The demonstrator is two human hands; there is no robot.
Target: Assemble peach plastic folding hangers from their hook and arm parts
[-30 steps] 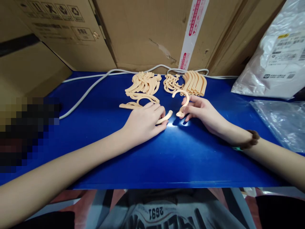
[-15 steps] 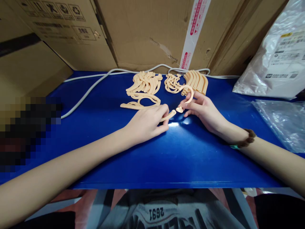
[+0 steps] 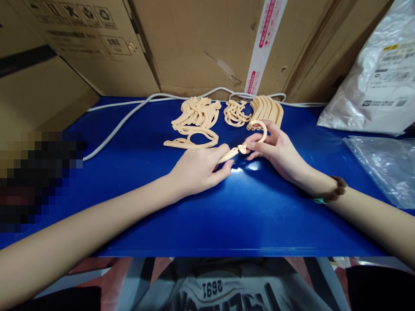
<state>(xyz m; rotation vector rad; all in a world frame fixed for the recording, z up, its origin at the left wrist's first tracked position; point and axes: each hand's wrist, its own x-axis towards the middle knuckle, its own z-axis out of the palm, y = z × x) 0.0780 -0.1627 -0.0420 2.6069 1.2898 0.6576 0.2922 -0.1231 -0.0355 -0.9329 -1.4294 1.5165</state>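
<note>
My left hand [image 3: 202, 166] is closed around a beige plastic hanger arm [image 3: 229, 155], whose rounded end sticks out past the thumb and fingers; the rest is hidden in the palm. A beige hanger hook [image 3: 264, 129] is pinched in my right hand [image 3: 279, 149], its curve upward and its flat round base [image 3: 242, 149] facing left. Base and arm end are almost together; whether they touch I cannot tell. Behind my left hand lie folded hanger pieces [image 3: 191, 142]. Farther back are a heap of curved arms [image 3: 199, 112], a pile of hooks [image 3: 236, 113] and a row of nested arms [image 3: 267, 110].
A white cable [image 3: 125, 119] runs along the back of the blue table [image 3: 233, 216]. Cardboard boxes [image 3: 201, 43] stand behind it. At the right are a white plastic parcel bag [image 3: 372, 82] and a clear plastic bag [image 3: 385, 164]. A pixelated dark patch covers the left side.
The hook's base has come closer to the hanger arm's end, and the hook has tilted slightly to the right. The arm has turned a little in my left hand. The piles have not moved.
</note>
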